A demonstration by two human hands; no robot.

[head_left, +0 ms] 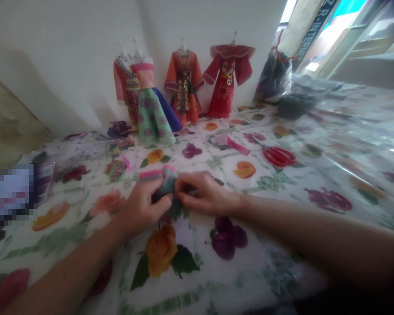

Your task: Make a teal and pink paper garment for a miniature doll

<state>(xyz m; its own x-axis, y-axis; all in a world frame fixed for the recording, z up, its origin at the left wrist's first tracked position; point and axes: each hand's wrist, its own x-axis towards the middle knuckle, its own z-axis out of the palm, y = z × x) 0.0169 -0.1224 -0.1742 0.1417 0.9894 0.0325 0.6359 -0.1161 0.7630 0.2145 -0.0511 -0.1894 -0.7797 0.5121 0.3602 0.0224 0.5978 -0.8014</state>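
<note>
Low over the table's middle, my left hand point(147, 201) is closed around a small grey-blue cloth piece point(167, 183) with pink edging. A flat strip of grey and pink point(150, 174) sticks out beyond the fingers of that hand. My right hand point(205, 192) meets the cloth from the right, its thumb and forefinger pinched together at the cloth's edge. Both hands hide most of the piece, so its full shape does not show. Whether a needle or thread is in the right fingertips is too blurred to tell.
Doll dresses on stands line the wall: a green flowered one point(154, 116), an orange robe point(184, 87) and a red robe point(221, 83) among them. Red-handled scissors point(278, 156) lie at right, near a pink-and-white strip point(231, 143). A plastic bag point(276, 74) stands farther back.
</note>
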